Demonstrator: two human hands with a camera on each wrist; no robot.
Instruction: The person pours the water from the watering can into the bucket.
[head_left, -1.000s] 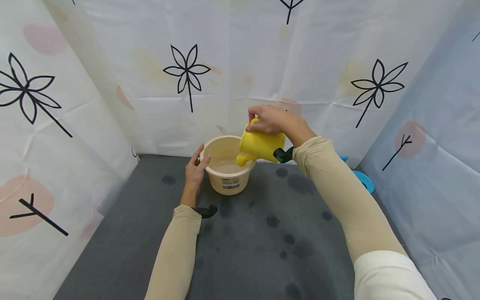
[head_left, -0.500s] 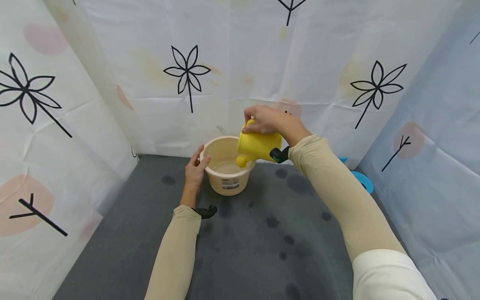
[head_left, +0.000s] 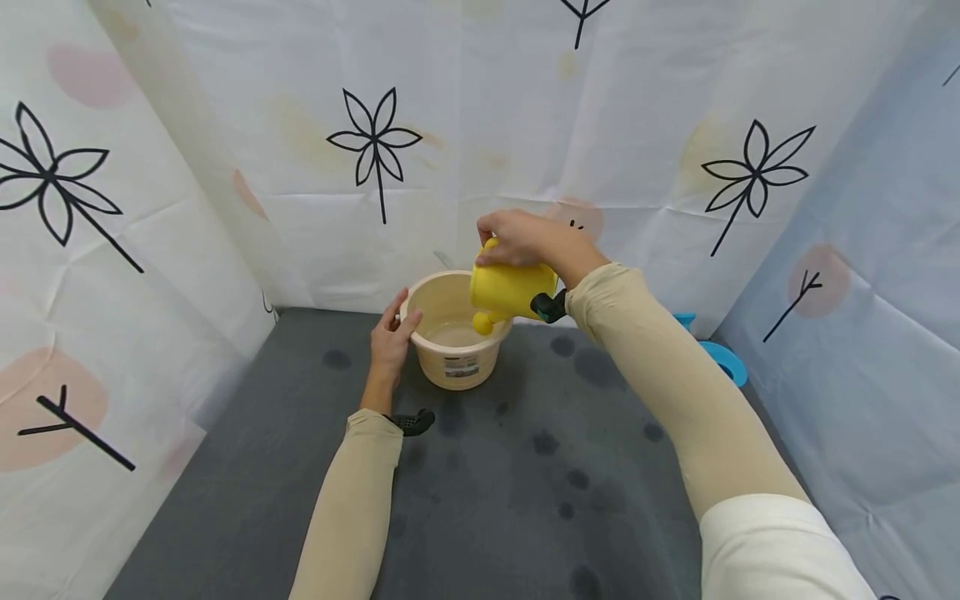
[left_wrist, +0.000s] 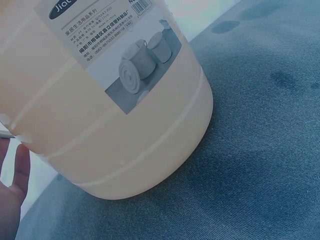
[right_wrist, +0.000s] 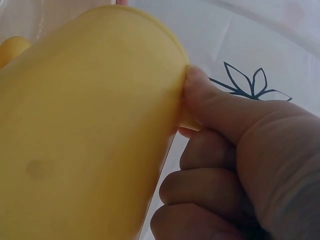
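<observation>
A cream plastic basin (head_left: 459,367) with a printed label (left_wrist: 130,60) stands upright on the dark grey tabletop, near the back wall. My left hand (head_left: 390,343) grips its left rim, thumb over the edge and fingers on the outer wall. In the right wrist view, my right hand (right_wrist: 215,160) has its fingers curled at the handle of a yellow watering can (right_wrist: 90,120), thumb pressed at the can's edge. The can (head_left: 510,292) lies tipped on its side over the basin's right part, its round spout head (head_left: 483,323) pointing down inside the rim.
Dark wet spots (head_left: 545,442) dot the grey tabletop (head_left: 480,517). At the far right, partly behind my right arm, is a bright blue plastic thing (head_left: 724,362). Patterned white cloth walls (head_left: 450,167) close off the back and both sides.
My right hand and the watering can have shifted a little to the left over the basin, while the spout head stays in nearly the same spot. The left hand and basin have not moved.
</observation>
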